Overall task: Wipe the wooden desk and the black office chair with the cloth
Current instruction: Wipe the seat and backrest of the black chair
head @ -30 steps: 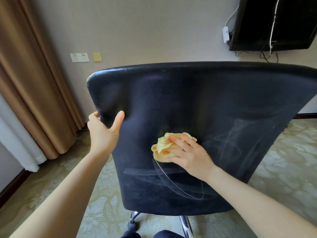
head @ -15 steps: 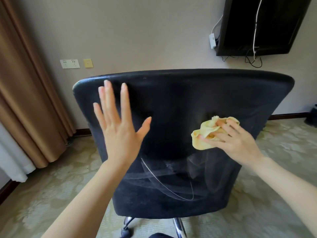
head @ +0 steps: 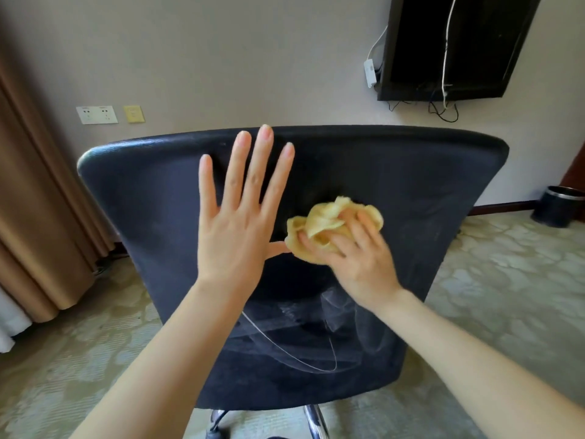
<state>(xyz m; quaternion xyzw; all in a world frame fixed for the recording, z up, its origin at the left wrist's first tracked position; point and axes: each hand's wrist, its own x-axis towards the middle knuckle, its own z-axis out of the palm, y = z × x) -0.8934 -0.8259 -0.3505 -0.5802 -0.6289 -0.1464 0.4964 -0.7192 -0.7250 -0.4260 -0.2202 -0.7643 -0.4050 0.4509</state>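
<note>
Gripped crumpled yellow cloth (head: 319,226) in right hand (head: 361,261), pressed on mid backrest of black office chair (head: 427,191). Held left hand (head: 234,236) released, fingers straight and splayed, at 9 o'clock of cloth, thumb tip just beside it. Couldn't tell whether palm touched backrest.

A wall-mounted television (head: 456,45), a dark bin (head: 558,210) and brown curtain (head: 38,217) show.

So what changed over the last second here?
The left hand let go of the left edge of the chair and is now open, nearer the middle of the backrest. The right hand swept the cloth right, then back towards the centre. It still holds the cloth against the backrest.
</note>
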